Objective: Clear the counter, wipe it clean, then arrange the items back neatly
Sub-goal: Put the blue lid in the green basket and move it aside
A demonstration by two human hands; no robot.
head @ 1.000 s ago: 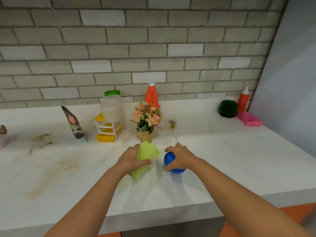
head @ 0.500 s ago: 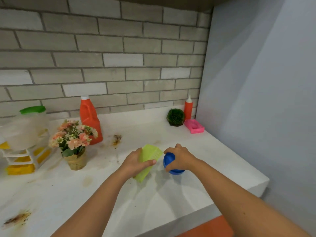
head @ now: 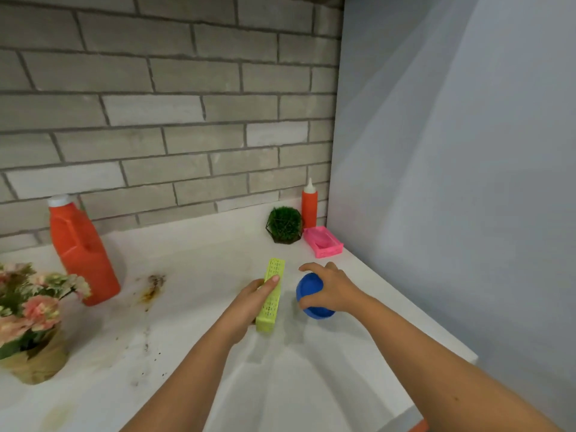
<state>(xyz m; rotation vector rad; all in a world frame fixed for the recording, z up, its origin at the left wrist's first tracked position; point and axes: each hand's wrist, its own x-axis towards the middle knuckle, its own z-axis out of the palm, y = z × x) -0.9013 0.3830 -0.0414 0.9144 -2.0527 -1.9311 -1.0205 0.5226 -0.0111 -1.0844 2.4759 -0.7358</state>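
1. The left hand (head: 249, 302) grips a yellow-green basket (head: 271, 296). The thumb lies along its upper edge and the fingers are curled behind it.
2. The basket is long, narrow and perforated. It is turned up on its side, with its length running away from the person.
3. The right hand (head: 332, 291) is clamped over a blue bowl (head: 311, 302) from above and from the right. Its fingers are curled round the rim, and the forefinger reaches out over the top.
4. The bowl is tilted, and most of it is hidden under the palm.
5. The two hands are just beside each other, with a narrow gap between basket and bowl. I cannot tell whether either thing touches the white tabletop (head: 327, 385) or hangs just above it.
6. Both are held over the right part of the tabletop, near its front edge.
7. Left of the basket, a brown stain (head: 152, 289) marks the surface, with fainter smears and specks nearer the person.
8. Further left, an orange jug (head: 82, 254) with a white cap stands upright near the brick wall (head: 171, 120).
9. At the left edge, pink flowers (head: 34, 300) sit in a tan wrapped pot.
10. In the far right corner, a round green plant (head: 285, 224) stands just beside a pink tray (head: 324, 243). An orange bottle (head: 309, 205) with a white nozzle stands behind them.
11. A plain grey wall (head: 452, 182) closes the right side.
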